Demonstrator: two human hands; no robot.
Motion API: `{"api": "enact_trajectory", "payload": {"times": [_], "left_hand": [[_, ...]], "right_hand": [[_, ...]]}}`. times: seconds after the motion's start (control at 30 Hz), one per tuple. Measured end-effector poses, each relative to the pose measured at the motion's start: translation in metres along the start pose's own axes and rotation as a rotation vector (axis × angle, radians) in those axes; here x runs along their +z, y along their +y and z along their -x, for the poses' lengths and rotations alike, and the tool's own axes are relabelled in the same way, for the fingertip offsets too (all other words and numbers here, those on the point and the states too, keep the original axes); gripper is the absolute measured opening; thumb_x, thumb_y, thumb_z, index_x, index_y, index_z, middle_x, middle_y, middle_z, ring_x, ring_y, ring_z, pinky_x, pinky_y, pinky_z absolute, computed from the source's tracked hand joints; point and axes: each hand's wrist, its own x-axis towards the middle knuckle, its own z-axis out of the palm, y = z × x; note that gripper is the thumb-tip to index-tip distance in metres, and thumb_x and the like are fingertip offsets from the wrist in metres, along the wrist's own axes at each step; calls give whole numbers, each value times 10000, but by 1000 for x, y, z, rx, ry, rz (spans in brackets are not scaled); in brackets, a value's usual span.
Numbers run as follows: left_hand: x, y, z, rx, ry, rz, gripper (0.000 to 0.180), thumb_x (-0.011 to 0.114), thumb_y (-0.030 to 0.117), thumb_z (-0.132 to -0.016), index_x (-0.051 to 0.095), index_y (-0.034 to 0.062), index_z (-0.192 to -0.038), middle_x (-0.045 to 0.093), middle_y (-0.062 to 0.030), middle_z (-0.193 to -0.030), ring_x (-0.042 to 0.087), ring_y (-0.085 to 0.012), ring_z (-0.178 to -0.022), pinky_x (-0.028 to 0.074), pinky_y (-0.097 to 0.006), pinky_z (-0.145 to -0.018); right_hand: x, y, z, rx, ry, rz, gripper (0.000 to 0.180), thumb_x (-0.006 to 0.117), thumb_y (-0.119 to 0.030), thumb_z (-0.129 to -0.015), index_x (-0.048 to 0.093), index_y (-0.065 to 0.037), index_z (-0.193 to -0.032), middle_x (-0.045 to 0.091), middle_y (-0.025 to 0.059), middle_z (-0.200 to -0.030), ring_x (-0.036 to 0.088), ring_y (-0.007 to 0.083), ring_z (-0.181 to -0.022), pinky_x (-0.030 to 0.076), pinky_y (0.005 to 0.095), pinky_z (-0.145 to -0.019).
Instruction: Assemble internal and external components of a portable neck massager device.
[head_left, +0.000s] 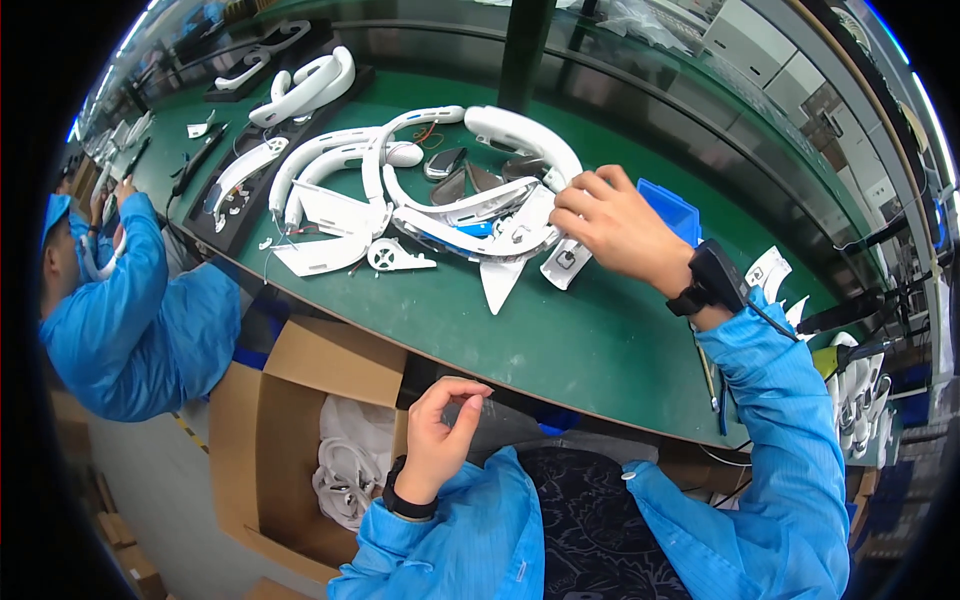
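Observation:
My right hand (612, 222) reaches over a heap of white plastic parts, its fingers bent and closed at the lower end of a thick white curved plastic part (525, 132). The fingertips partly hide the grip. Just under that hand lies a small white plate (566, 263) with a dark square outline. My left hand (445, 430) hovers in front of the table edge, beside an open cardboard box, fingers curled in and nothing visible in them. Slim white ring-shaped frames (380, 165), flat white panels (325, 252) and dark grey pads (447, 163) make up the heap.
The green table (470, 320) runs across in front of me. The cardboard box (235, 450) holds white wrapped parts. A blue bin (668, 212) stands behind my right hand. More white parts sit in black trays (215, 225). At left, a person in blue (125, 300) works.

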Motion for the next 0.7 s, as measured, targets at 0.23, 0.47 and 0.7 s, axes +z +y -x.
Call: {"api": "enact_trajectory", "payload": {"times": [0.23, 0.47, 0.7], "left_hand": [[3, 18, -14, 200, 67, -189, 166, 654, -44, -891, 692, 2, -1046, 715, -130, -1011, 681, -222, -867, 551, -317, -779], [0, 55, -46, 452, 296, -24, 494, 651, 80, -913, 475, 37, -1373, 482, -173, -1453, 529, -256, -1228, 486, -370, -951], [29, 120, -90, 606, 214, -10, 710, 582, 386, -974, 320, 56, -1545, 275, -185, -1647, 306, -322, -1499, 320, -457, -1156]], "right_hand": [[-69, -4, -8, 80, 103, -56, 258, 709, -88, -806, 651, -101, -1057, 646, 37, -1075, 586, 251, -1127, 409, 461, -1045], [-174, -36, 32, 431, 203, -1110, 306, 693, -166, -921, 586, -2, -1156, 622, 77, -1042, 604, 180, -972, 465, 335, -906], [-214, -67, 84, 795, 424, -1624, 445, 728, -269, -921, 546, 27, -1200, 659, 73, -1006, 626, 101, -821, 508, 254, -720]]}}
